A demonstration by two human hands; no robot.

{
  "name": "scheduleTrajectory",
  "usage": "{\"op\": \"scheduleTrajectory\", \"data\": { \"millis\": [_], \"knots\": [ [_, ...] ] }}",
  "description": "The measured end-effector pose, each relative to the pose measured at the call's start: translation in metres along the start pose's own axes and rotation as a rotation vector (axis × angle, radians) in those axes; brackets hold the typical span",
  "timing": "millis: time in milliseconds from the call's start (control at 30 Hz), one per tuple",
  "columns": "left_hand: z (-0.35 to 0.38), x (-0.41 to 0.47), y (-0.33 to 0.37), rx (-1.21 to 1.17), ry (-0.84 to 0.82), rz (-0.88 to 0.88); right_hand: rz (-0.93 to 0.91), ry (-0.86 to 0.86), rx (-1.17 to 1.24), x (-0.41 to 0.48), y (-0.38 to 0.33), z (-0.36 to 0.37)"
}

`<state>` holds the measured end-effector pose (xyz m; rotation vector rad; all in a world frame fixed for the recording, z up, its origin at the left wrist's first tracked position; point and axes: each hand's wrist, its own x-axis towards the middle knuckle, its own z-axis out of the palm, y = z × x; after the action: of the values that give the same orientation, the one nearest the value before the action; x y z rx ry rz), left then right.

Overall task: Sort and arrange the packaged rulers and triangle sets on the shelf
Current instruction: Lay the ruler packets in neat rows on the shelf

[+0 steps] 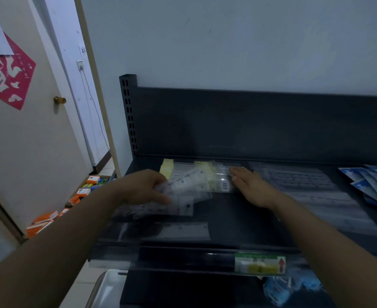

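Observation:
On the dark metal shelf point(227, 216) lies a stack of clear packaged rulers with yellow headers point(196, 176), near the back left. My left hand point(147, 187) grips the left end of a loose bunch of clear ruler packs point(178, 203) that fans out toward the front. My right hand point(249, 185) lies flat, fingers straight, pressing against the right end of the stack. Another clear ruler pack point(183, 228) rests flat nearer the shelf's front edge. More clear packs point(312, 190) are spread to the right of my right hand.
Blue-and-white packaged sets point(374, 185) lie at the shelf's far right. A price label point(259, 263) sits on the front rail. Orange and blue boxes point(72, 196) are piled on the floor left of the shelf, by a door point(27, 141). A lower shelf holds blue packages point(289, 287).

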<state>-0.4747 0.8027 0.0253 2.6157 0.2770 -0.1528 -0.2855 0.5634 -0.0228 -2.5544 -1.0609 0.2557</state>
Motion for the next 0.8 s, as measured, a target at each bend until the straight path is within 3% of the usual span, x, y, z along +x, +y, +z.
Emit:
{"op": "scheduleTrajectory", "data": {
  "millis": [133,233,467,800],
  "knots": [
    [-0.021,-0.004,-0.007,-0.134,0.058,-0.054,-0.044,-0.003,-0.089,0.006,-0.015,0.000],
    [-0.018,-0.004,-0.002,-0.038,-0.067,-0.035,-0.068,0.039,-0.038,0.009,-0.023,-0.002],
    [0.006,-0.006,-0.002,0.103,-0.103,-0.041,-0.073,0.223,0.196,-0.015,-0.021,0.000],
    [0.020,-0.024,0.013,0.214,-0.012,0.054,-0.211,-0.034,0.138,-0.069,-0.063,0.015]
  ]
}}
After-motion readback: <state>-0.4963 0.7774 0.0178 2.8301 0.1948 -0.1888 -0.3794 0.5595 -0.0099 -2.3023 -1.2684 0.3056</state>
